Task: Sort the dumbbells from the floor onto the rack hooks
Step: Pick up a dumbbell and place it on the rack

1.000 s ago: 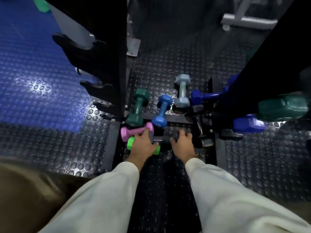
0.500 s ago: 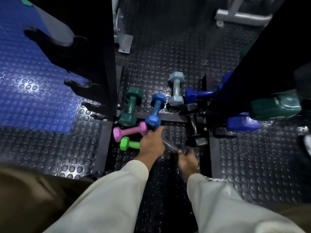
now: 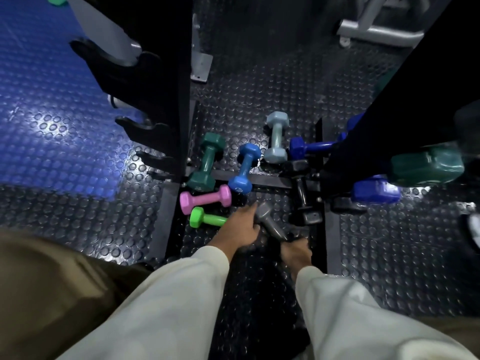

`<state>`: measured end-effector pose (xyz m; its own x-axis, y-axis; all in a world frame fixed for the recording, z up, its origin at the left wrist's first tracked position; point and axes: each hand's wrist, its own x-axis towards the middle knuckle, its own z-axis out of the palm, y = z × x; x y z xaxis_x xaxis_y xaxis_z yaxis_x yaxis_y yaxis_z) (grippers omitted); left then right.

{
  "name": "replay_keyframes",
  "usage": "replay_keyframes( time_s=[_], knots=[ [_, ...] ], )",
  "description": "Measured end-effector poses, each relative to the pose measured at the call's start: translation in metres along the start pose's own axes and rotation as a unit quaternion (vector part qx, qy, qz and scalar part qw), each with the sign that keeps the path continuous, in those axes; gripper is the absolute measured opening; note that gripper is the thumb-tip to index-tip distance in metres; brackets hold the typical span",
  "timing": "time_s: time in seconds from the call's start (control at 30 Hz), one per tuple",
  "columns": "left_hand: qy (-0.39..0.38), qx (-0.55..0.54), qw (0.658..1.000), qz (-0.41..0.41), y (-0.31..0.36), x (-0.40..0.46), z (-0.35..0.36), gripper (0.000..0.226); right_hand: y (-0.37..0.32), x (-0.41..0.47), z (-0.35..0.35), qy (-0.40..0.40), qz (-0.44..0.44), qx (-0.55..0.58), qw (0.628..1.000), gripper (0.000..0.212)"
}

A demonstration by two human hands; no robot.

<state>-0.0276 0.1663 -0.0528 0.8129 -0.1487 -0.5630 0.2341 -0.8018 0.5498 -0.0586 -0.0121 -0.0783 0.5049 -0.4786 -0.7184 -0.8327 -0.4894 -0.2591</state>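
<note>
head view, risk: you've got that grey dumbbell (image 3: 270, 222) tilted between two hands, so if one side slips it drops straight onto the green dumbbell (image 3: 206, 217) or the pink dumbbell (image 3: 205, 199) right beside it, or onto your fingers.
head view, risk two: the black dumbbell (image 3: 301, 193) lies just beside your load across the rack base bar (image 3: 270, 181), easy to clip when you swing up.
head view, left hand: your left hand (image 3: 240, 228) reaches forward with the palm down, fingers curled round the upper end of the grey dumbbell's handle.
head view, right hand: your right hand (image 3: 296, 252) sits lower and nearer you, closed round the near end, though the head there is too dark to make out.
head view, where it is: low over the floor (image 3: 389, 255) between the rack uprights, far end angled up, not on any rack hook (image 3: 140, 126) yet.
head view, rest of pile: teal dumbbell (image 3: 206, 163), blue dumbbell (image 3: 245, 168) and pale grey dumbbell (image 3: 276, 137) lie on the floor beyond.
</note>
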Motion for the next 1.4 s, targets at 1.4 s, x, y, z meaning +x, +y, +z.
replay_keyframes(
  time_s=[1.4],
  knots=[
    [0.148, -0.068, 0.968, -0.193, -0.055, -0.043, -0.070, 0.049, -0.128, -0.059, 0.016, -0.124, -0.306, -0.065, 0.942, 0.045]
  ],
)
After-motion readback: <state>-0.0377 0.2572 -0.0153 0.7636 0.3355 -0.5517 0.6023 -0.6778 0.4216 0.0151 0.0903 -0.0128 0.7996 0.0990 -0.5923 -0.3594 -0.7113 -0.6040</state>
